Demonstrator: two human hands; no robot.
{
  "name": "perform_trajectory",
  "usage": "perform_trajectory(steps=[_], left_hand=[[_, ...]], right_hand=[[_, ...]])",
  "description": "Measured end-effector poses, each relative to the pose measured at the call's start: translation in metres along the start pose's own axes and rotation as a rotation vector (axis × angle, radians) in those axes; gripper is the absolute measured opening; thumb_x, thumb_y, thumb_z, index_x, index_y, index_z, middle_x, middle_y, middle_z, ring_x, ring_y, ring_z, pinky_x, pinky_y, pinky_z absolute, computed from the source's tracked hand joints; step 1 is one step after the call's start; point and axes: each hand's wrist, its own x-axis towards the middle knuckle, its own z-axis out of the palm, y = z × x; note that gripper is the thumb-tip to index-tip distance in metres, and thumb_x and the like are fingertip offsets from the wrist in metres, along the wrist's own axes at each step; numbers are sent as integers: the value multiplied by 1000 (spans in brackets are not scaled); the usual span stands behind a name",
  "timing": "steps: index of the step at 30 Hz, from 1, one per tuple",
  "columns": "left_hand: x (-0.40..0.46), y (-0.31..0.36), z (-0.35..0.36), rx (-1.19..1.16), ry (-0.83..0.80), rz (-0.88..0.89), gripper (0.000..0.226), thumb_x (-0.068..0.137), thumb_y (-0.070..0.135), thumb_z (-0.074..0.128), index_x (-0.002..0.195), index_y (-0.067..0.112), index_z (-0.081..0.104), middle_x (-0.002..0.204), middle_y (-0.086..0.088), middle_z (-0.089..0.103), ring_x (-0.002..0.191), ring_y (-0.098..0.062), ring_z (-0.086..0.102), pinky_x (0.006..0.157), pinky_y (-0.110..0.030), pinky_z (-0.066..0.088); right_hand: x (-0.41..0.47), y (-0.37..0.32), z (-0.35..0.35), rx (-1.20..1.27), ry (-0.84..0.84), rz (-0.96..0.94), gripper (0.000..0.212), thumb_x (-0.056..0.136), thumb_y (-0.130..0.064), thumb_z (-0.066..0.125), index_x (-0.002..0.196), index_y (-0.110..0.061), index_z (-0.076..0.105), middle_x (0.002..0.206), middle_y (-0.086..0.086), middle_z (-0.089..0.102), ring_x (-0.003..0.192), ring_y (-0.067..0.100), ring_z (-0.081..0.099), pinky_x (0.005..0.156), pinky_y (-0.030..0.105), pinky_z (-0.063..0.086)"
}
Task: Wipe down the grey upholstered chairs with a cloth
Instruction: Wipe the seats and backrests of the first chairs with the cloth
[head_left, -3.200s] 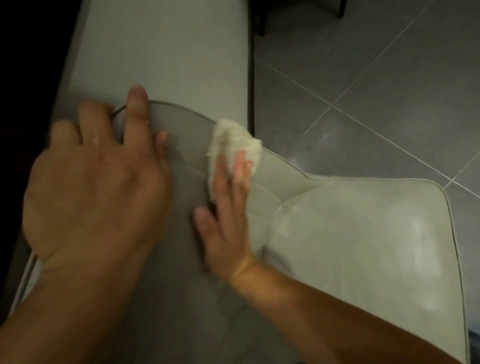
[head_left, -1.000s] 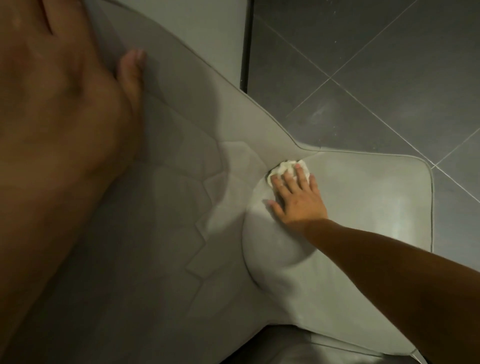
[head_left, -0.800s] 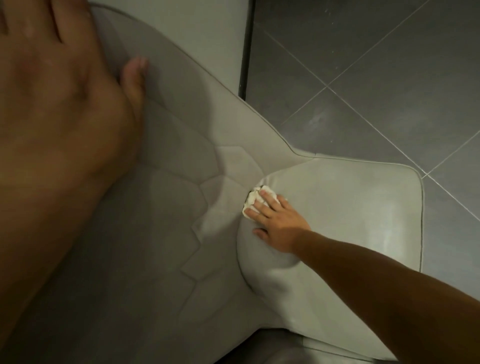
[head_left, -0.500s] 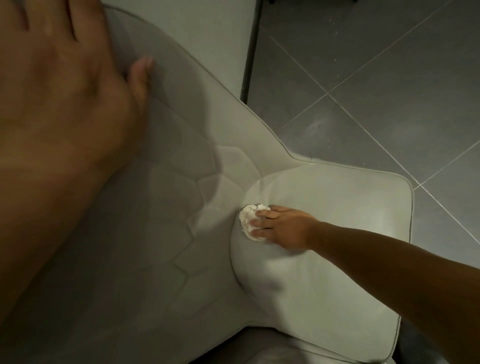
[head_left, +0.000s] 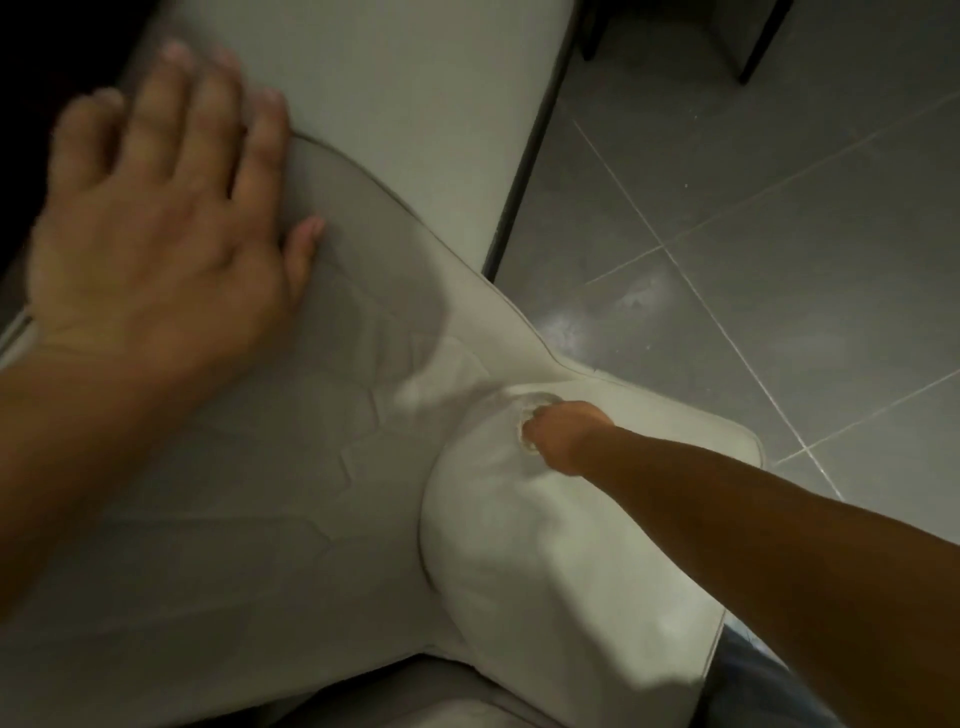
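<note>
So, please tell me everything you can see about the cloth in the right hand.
The cloth is small, whitish and crumpled into a wad; it looks like soft fabric or tissue, but the picture is too blurred to say which. Most of it is hidden under the right hand, whose curled fingers press it down; only a rim shows at the fingertips. It lies on the pale grey chair seat, close to the seam where the seat meets the quilted backrest. Nothing else touches it.

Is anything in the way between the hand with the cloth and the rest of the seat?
Nothing visible. The right hand presses the cloth at the seat's back corner, and the seat surface ahead looks bare. The left hand rests up on the backrest.
</note>
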Motion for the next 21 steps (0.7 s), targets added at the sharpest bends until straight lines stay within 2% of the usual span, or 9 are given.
perform_trajectory(steps=[2, 4, 6, 9, 12, 15, 18, 21], left_hand=[[-1, 8, -29, 52, -48, 14, 74, 101, 55, 27, 161, 13, 17, 170, -12, 6, 157, -29, -5, 120, -62, 16], [-2, 22, -52, 57, -128, 44, 72, 98, 49, 34, 158, 10, 30, 168, -20, 5, 156, -36, -6, 122, -59, 8], [-15, 34, -63, 39, -207, 111, 69, 93, 40, 43, 154, 8, 40, 167, -27, 7, 155, -43, 1, 123, -57, 7], [-59, 59, -72, -5, -323, 152, 58, 89, 32, 48, 141, 8, 59, 162, -26, 24, 152, -40, 21, 121, -57, 18], [-98, 80, -87, -69, -424, -93, 56, 90, 33, 42, 128, 3, 69, 154, -25, 42, 147, -38, 34, 119, -52, 24], [-121, 112, -110, -232, -513, -361, 46, 89, 23, 54, 126, 0, 68, 146, -28, 51, 139, -44, 46, 107, -54, 44], [-144, 158, -130, -390, -626, -434, 44, 93, 17, 64, 135, 4, 62, 149, -23, 49, 133, -44, 51, 101, -54, 49], [-166, 187, -143, -455, -727, -565, 51, 99, 24, 56, 148, 11, 49, 159, -16, 39, 135, -38, 48, 103, -47, 46]], right_hand=[[-3, 16, -23, 79, -50, 90, 36, 95, -20, 53, 131, -17, 55, 133, 4, 55, 120, 26, 55, 99, 37, 47], [-9, 28, -45, 135, -17, 125, 35, 95, -25, 52, 128, -17, 57, 128, 6, 58, 115, 27, 58, 95, 35, 48], [-16, 33, -67, 166, 69, 116, 32, 89, -25, 57, 121, -20, 62, 118, 6, 62, 105, 27, 62, 87, 35, 52], [-30, 33, -95, 222, 120, 84, 31, 85, -23, 56, 114, -18, 64, 113, 7, 65, 100, 28, 63, 85, 37, 54], [-48, 39, -115, 258, 140, 24, 37, 85, -24, 53, 120, -19, 63, 121, 8, 63, 108, 29, 61, 93, 40, 52], [-78, 39, -128, 268, 167, -3, 38, 84, -24, 55, 121, -22, 60, 124, 7, 61, 112, 28, 58, 96, 38, 50], [-116, 35, -128, 285, 183, -7, 36, 81, -23, 59, 117, -25, 58, 116, 6, 61, 103, 28, 58, 90, 38, 51], [-153, 27, -114, 300, 202, 4, 36, 80, -29, 62, 116, -28, 58, 112, 4, 62, 99, 26, 58, 82, 33, 49]])
